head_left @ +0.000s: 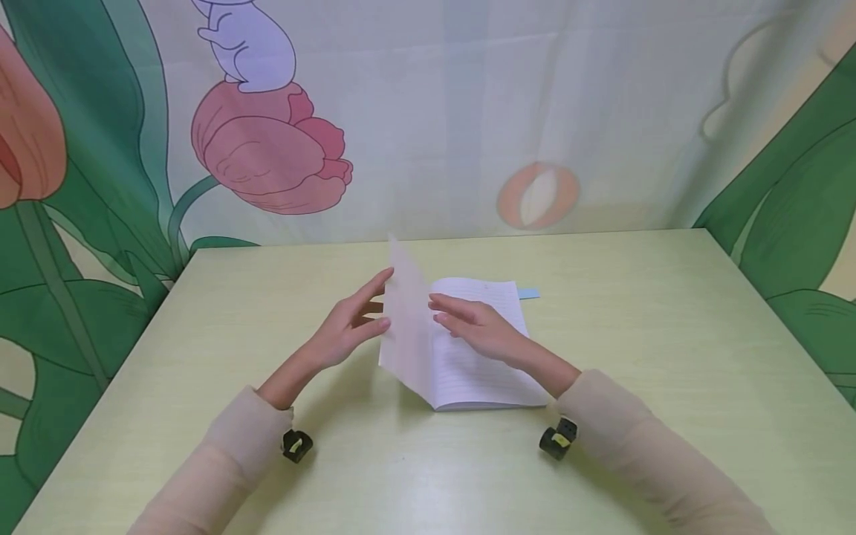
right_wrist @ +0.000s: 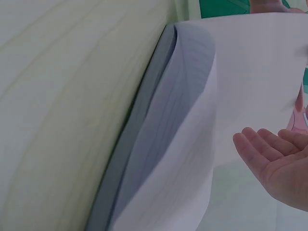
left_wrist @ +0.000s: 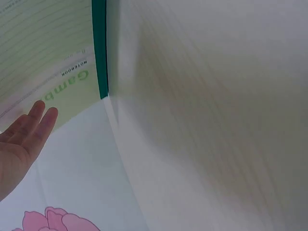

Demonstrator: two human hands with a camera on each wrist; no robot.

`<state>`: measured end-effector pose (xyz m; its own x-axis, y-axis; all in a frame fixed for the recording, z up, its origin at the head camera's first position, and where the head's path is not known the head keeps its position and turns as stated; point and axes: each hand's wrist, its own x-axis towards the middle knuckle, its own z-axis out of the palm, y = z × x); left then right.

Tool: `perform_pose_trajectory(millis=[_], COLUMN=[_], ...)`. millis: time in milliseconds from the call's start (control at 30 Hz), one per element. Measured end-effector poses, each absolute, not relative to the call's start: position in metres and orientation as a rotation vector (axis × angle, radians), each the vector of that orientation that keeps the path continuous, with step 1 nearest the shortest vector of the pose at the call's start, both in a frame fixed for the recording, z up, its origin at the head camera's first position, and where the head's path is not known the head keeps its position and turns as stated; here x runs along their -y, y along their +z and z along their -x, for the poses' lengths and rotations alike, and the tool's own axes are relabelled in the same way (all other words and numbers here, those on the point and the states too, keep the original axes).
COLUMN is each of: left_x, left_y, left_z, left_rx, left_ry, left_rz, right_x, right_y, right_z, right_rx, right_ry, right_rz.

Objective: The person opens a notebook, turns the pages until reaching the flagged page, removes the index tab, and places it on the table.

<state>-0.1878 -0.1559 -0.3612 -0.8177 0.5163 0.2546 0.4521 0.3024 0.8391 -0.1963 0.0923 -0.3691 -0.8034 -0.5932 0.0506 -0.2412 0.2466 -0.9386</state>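
Observation:
A notebook (head_left: 484, 375) lies on the table with its front cover (head_left: 406, 327) raised upright on the left. In the left wrist view the cover's outer side (left_wrist: 53, 62) is pale green with "NOTEBOOK" printed on it, beside a dark green spine (left_wrist: 99, 48). My left hand (head_left: 341, 327) is at the cover's outer side, fingers spread and extended; whether they all touch it is unclear. Above the lined page, my right hand (head_left: 481, 329) holds nothing, its fingertips near the cover's inner side. A page (right_wrist: 178, 168) bulges upward in the right wrist view.
A light blue tab (head_left: 529, 293) sticks out from the notebook's right edge. The pale wooden table (head_left: 669, 334) extends around it. Behind the table hangs a curtain (head_left: 414, 119) printed with flowers and an animal. Small black devices (head_left: 558, 438) sit at both cuffs.

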Motion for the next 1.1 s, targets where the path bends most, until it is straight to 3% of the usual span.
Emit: perform_pose_trajectory(millis=[600,1100], left_x=[0.211,0.232], left_y=[-0.369,-0.376], left_z=[0.189,0.188], left_rx=[-2.638,-2.679], left_ry=[1.245,0.771], left_rz=[-0.970,-0.807], right_x=[-0.140,-0.153], right_y=[-0.380,-0.384], right_z=[0.211,0.211], right_rx=[-2.474,-2.593], right_ry=[-1.376,-0.647], right_rz=[0.738,0.810])
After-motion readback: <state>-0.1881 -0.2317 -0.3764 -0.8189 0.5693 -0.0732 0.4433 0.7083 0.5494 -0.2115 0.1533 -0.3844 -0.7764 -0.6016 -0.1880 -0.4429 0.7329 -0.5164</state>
